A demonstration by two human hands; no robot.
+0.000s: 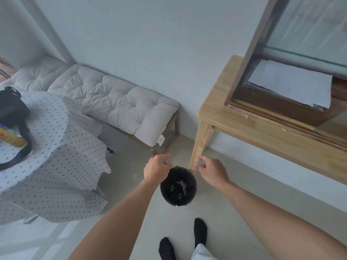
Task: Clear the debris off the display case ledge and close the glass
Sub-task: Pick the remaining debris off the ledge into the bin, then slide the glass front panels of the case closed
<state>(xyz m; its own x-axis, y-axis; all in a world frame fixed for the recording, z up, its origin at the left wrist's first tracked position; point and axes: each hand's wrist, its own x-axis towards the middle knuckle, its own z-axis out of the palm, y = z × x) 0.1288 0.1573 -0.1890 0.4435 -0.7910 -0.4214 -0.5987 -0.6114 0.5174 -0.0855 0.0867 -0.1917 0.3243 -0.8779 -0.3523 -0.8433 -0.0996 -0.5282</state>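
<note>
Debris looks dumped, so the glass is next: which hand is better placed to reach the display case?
Right, probably. The right hand hovers beside the bin, nearer the display case; the left hand is farther away.

1. The display case (293, 59), dark wood frame with glass panes, sits on the light wooden table (244, 128).
2. Its front glass (334, 126) stands open at the lower right, leaving the ledge (277, 107) exposed.
3. Two tiny pale bits of debris (246, 116) lie on the table just in front of the case.
</note>
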